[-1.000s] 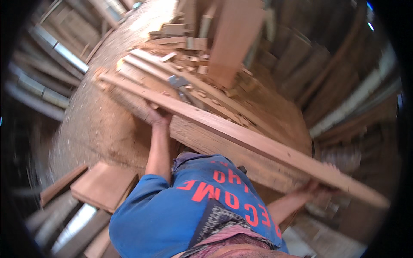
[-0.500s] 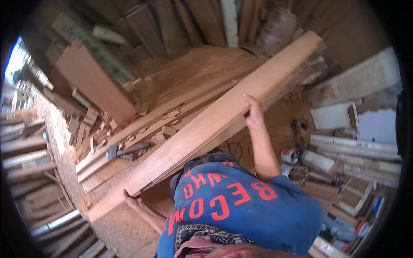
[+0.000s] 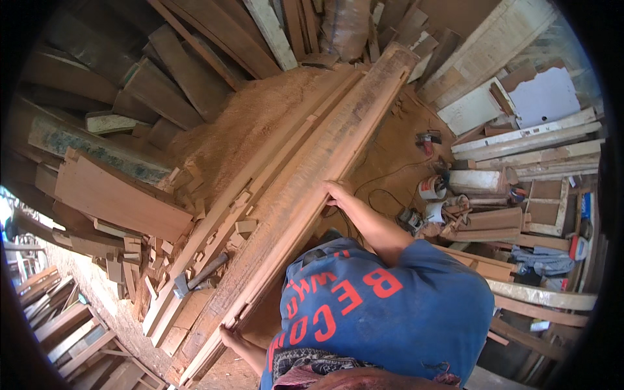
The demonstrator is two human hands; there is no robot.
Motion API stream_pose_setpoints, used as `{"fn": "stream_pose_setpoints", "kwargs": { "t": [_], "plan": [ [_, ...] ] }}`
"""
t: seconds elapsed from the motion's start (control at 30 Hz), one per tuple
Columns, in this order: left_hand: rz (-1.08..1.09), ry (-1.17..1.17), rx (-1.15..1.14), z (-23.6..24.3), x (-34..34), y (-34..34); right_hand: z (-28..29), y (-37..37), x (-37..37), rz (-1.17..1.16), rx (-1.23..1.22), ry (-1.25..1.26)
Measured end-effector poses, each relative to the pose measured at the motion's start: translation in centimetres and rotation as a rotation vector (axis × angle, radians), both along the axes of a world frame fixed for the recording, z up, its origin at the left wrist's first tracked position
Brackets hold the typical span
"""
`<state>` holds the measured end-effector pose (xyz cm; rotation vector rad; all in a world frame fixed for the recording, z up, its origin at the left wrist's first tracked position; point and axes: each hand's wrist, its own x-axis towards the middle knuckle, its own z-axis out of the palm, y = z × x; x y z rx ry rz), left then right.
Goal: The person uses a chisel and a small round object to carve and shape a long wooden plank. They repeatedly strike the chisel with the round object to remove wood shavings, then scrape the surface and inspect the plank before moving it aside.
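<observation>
My left hand [image 3: 231, 338] grips a long, narrow pale board [image 3: 262, 273] near its lower-left end, fingers bent round the edge. Further up, my right hand [image 3: 335, 195] grips the same board, with my thumb and fingers at its side. The board lies along or against the near edge of a wide, weathered timber [image 3: 305, 175] running diagonally; whether it rests on it, I cannot tell. Beside that are lighter lengths of wood [image 3: 263, 175], small offcuts [image 3: 246, 227] and a hammer-like steel tool [image 3: 182, 285] with a dark handle.
Planks and panels lean around the upper edge, with a broad reddish board [image 3: 120, 198] at left. Sawdust [image 3: 273, 97] covers the ground. On the right are a red power tool [image 3: 427, 146], cables, white buckets [image 3: 430, 187] and stacked timber [image 3: 523, 149]. More wood lies bottom left.
The view has swung round to the right. The held board, earlier showing its broad face upward over the timber, now shows a narrow edge along the timber's near side. My hands moved with it.
</observation>
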<state>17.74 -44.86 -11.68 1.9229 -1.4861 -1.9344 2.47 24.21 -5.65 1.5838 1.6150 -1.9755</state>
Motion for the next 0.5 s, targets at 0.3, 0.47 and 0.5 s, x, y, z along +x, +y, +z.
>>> {"fn": "stream_pose_setpoints", "kwargs": {
  "t": [0.3, 0.47, 0.5],
  "plan": [
    [-0.178, 0.096, 0.120, -2.5, -3.8, -1.4, 1.6, -0.8, -2.9, 0.251, 0.212, -0.224],
    [-0.210, 0.027, 0.053, -3.5, -2.5, -1.5, 0.7, -0.6, -2.6, 0.276, 0.202, -0.197],
    [-0.218, 0.025, 0.073, -3.5, -2.5, -1.3, 0.2, -0.5, -2.8, 0.274, 0.188, -0.193]
  ]
}}
